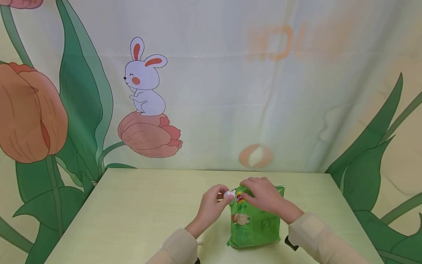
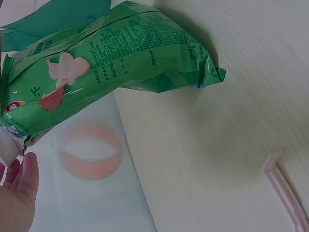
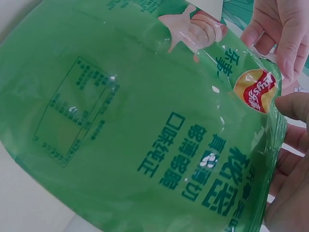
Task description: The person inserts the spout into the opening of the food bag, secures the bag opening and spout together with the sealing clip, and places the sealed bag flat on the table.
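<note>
A green bag of potato chips (image 1: pixel 254 223) stands on the table, its printed side toward me. My right hand (image 1: pixel 265 194) grips its top edge, thumb on the front beside the red and yellow logo (image 3: pixel 256 91). At the bag's upper left corner, my left hand (image 1: pixel 212 203) pinches a small white rounded object (image 1: pixel 229 195) between thumb and fingers. In the left wrist view this white object (image 2: pixel 7 147) sits right at the bag's corner; I cannot tell what kind of thing it is. The right wrist view shows the left hand's fingers (image 3: pixel 285 43) close to that corner.
A thin pale pink stick-like thing (image 2: pixel 286 193) lies on the light wooden table (image 1: pixel 138 212), near the left sleeve (image 1: pixel 179 245). Behind the table's far edge hangs a curtain (image 1: pixel 211 91) printed with a rabbit and tulips.
</note>
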Demonstrator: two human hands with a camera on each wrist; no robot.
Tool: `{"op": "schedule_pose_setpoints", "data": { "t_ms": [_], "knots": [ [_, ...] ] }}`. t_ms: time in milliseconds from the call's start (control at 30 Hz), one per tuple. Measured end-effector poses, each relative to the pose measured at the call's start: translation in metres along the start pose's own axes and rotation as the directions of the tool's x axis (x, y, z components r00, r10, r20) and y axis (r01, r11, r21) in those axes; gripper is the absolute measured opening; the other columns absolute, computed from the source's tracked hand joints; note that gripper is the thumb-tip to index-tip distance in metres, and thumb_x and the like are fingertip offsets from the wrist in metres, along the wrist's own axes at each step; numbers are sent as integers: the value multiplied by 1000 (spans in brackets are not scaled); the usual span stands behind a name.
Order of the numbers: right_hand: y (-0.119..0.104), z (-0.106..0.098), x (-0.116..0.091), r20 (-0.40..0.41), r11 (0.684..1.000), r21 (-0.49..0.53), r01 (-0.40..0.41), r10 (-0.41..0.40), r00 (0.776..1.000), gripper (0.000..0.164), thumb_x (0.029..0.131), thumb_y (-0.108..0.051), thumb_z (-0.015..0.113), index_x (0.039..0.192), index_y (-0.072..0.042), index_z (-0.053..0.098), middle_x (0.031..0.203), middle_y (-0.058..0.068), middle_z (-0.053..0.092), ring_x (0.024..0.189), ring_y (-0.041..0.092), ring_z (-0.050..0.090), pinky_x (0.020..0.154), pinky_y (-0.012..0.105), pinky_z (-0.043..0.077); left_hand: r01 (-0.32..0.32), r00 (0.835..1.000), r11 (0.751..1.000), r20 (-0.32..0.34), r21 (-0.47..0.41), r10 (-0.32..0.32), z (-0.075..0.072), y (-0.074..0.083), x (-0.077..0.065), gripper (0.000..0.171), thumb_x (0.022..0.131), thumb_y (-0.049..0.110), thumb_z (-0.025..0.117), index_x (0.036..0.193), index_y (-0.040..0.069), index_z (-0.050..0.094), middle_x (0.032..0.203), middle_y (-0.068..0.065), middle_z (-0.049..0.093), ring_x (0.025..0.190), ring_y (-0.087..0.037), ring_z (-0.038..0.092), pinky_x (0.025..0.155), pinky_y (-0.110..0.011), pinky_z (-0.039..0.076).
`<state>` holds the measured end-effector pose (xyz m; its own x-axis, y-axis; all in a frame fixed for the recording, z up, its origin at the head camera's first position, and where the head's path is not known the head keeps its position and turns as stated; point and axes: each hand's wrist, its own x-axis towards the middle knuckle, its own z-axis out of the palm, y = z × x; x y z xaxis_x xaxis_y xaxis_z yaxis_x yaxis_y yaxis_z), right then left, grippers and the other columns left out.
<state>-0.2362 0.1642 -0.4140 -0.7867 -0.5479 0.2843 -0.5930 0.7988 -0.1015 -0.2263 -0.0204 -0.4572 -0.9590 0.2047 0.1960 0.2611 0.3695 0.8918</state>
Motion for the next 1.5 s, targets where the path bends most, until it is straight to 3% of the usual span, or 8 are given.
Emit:
{"op": "schedule_pose_setpoints", "data": {
  "t_ms": [167, 367, 600, 900, 1133, 1333, 1500],
  "knots": [
    [-3, 0, 5, 4, 998, 60, 11, -12, 1000, 25, 83, -27, 59, 104, -13, 61, 97, 0, 64, 85, 16, 60, 81, 42, 45, -26, 1000, 1000, 0, -8, 26, 0, -2, 0, 21, 84, 25, 60, 96, 8, 57, 95, -6, 57, 88, -21, 60, 66, -20, 51],
    [-8, -4, 14, 90, 994, 112, -18, 8, 996, 28, 84, -28, 59, 108, -14, 60, 100, 1, 63, 84, 16, 58, 80, 39, 44, -36, 999, 999, 5, -19, 37, 0, -4, 0, 23, 84, 28, 59, 97, 8, 57, 97, -6, 57, 87, -19, 60, 67, -19, 50],
    [-10, -9, 19, 197, 988, 150, -24, -7, 980, 24, 83, -24, 60, 104, -11, 63, 91, 0, 61, 75, 11, 53, 67, 31, 43, -47, 999, 997, -6, -58, 47, 1, -6, -3, 25, 85, 26, 58, 99, 6, 57, 100, -8, 57, 90, -22, 59, 72, -20, 50],
    [-7, -8, 22, 250, 984, 170, -45, 1, 968, 17, 84, -21, 60, 97, -11, 65, 89, 0, 61, 77, 11, 55, 66, 28, 45, -55, 998, 996, -39, -72, 52, 3, -8, -5, 27, 84, 27, 58, 101, 5, 56, 100, -5, 57, 90, -19, 60, 70, -17, 49],
    [-10, -7, 23, 235, 985, 168, -45, 5, 972, 10, 82, -20, 62, 88, -12, 65, 81, -4, 58, 70, 8, 51, 60, 23, 42, -52, 998, 995, -49, -90, 48, 5, -10, -6, 25, 83, 26, 60, 99, 6, 57, 98, -6, 57, 89, -19, 60, 69, -17, 49],
    [-9, -4, 23, 167, 988, 153, 5, -31, 985, 4, 82, -17, 62, 80, -14, 65, 74, -7, 55, 64, 5, 47, 55, 20, 39, -43, 998, 994, -56, -101, 38, 5, -9, -7, 28, 83, 26, 61, 98, 3, 57, 96, -8, 58, 88, -19, 60, 69, -17, 50],
    [-9, -1, 23, 124, 990, 137, 26, -43, 991, 7, 82, -16, 62, 75, -15, 65, 72, -8, 54, 63, 4, 46, 55, 19, 39, -36, 998, 994, -61, -102, 30, 1, 4, -11, 22, 83, 17, 61, 96, 0, 57, 95, -11, 58, 87, -23, 60, 67, -19, 50]
  ]
}}
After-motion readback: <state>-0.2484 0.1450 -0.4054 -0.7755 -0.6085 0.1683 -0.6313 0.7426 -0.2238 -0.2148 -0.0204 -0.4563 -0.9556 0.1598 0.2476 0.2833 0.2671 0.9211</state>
